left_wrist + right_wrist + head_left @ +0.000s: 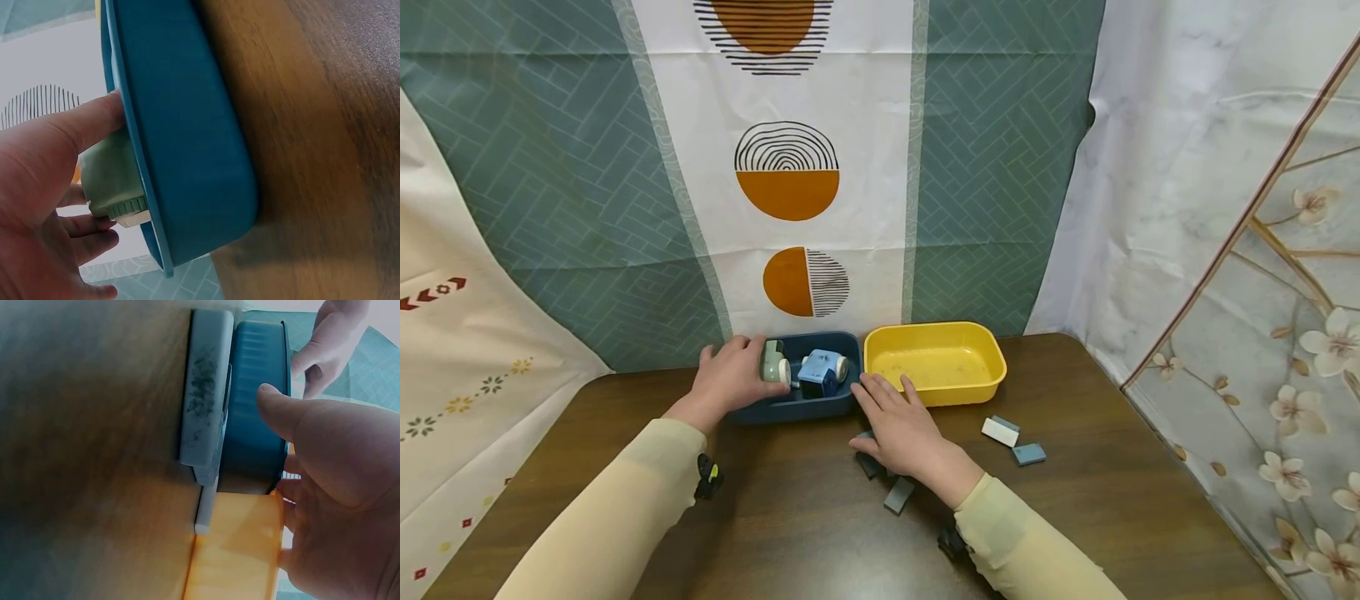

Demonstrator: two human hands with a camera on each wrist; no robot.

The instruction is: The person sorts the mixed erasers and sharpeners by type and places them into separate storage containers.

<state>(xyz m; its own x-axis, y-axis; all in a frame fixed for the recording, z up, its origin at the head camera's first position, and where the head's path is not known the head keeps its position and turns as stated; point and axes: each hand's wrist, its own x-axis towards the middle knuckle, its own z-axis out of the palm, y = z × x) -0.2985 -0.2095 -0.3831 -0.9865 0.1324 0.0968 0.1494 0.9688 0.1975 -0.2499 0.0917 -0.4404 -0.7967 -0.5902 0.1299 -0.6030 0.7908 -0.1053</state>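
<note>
A green toy vehicle [772, 364] with white wheels sits in the left end of the dark blue bin [805, 408]. My left hand [730, 375] is around it, thumb on one side and fingers on the other; in the left wrist view the green toy vehicle [112, 178] shows between them. Beside it in the bin lies a blue toy vehicle [822, 369]. My right hand [904, 425] hovers with straight, spread fingers near where the blue bin and the yellow bin [932, 397] meet, holding nothing. Grey blocks [898, 495] lie beneath it, partly hidden by the hand.
Right of my right hand, a white block [1000, 432] rests against a blue-grey one, with another blue-grey block [1029, 454] nearby. Both bins stand at the back of the wooden table [790, 517], against a patterned curtain [880, 208]. A floral cloth [1262, 400] hangs at the right.
</note>
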